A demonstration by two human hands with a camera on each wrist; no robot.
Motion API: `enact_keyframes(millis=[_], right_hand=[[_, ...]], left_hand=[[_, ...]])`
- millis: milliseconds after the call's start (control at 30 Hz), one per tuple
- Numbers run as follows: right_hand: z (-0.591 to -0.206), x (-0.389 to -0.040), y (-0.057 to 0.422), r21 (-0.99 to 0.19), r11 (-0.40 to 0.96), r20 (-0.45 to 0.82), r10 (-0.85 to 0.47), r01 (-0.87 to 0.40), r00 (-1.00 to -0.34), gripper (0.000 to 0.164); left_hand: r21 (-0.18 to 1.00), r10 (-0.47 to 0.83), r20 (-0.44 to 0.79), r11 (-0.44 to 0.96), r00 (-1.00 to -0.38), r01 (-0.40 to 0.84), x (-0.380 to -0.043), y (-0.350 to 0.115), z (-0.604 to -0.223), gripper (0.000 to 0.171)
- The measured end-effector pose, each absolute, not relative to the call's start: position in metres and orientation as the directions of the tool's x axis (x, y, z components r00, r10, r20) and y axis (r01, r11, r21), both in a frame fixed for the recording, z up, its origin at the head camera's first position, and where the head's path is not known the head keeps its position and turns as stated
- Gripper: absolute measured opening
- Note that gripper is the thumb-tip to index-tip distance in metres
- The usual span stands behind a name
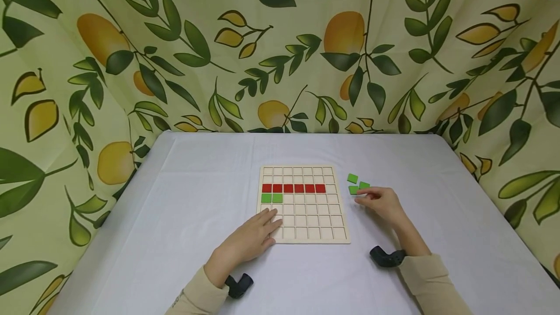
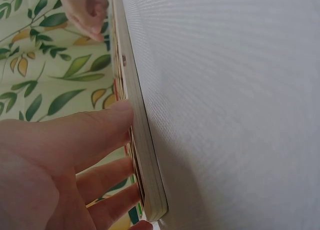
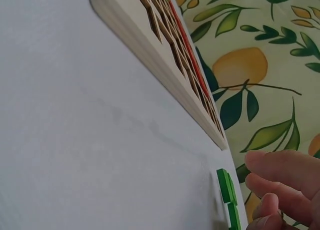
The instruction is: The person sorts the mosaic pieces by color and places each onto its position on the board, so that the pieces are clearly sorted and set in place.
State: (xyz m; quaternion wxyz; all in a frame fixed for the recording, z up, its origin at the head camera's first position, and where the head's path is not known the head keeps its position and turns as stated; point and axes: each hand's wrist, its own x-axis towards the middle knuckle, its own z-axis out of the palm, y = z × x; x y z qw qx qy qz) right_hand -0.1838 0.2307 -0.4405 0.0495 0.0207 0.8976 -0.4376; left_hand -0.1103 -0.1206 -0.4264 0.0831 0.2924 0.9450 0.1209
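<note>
- Far left and right across the back: patterned curtain (image 1: 65, 69), pale ground, green leaves, orange fruit. White-covered bench (image 1: 175, 198) in front of it.
- Left sleeve (image 1: 199, 293), beige, folded cuff; black curved device (image 1: 239, 286) beside the left wrist.
- Left hand (image 1: 245, 239): laid over the near left corner of the board. Fingers (image 1: 268, 216) released, fairly straight and slightly spread, resting on the surface; left wrist view puts the thumb against the board's edge.
- Wooden board (image 1: 315, 220): flat on the bench, mid-view, between the hands. Square cells, seven across, seven deep.
- Green tiles on the board (image 1: 277, 198): two, side by side, first and second cells from the left, fourth row from the far edge.
- Red tiles (image 1: 299, 188): six in a line in the row just beyond, from the left column to the sixth.
- Loose green tiles (image 1: 352, 178): three seen, on the bench just right of the board, one farther out, two nearer the hand.
- Right hand (image 1: 382, 204): at the loose tiles, partly over the nearest in head view. Fingers released, loosely bent, tips apart; contact with a tile cannot be told.
- Black device on the right wrist (image 1: 387, 257); right sleeve (image 1: 430, 276), beige, at the near right.
</note>
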Motion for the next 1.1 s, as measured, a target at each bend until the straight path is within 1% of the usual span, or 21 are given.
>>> enact_keyframes(millis=[200, 600, 933, 1100], right_hand=[[-0.438, -0.184, 0.24, -0.764, 0.634, -0.117, 0.046, 0.119, -0.992, 0.038], [-0.443, -0.187, 0.254, -0.751, 0.651, -0.091, 0.064, 0.111, -0.994, 0.039], [-0.445, -0.187, 0.259, -0.735, 0.661, -0.117, 0.09, 0.147, -0.989, 0.044], [-0.445, -0.187, 0.262, -0.729, 0.666, -0.123, 0.096, 0.155, -0.988, 0.047]], left_hand=[[0.28, 0.571, -0.091, 0.801, -0.816, 0.53, -0.11, -0.121, -0.426, 0.046], [0.278, 0.569, -0.098, 0.804, -0.817, 0.526, -0.111, -0.12, -0.426, 0.046], [0.3, 0.573, -0.098, 0.797, -0.814, 0.525, -0.108, -0.12, -0.422, 0.046], [0.29, 0.573, -0.09, 0.798, -0.815, 0.529, -0.109, -0.12, -0.423, 0.046]])
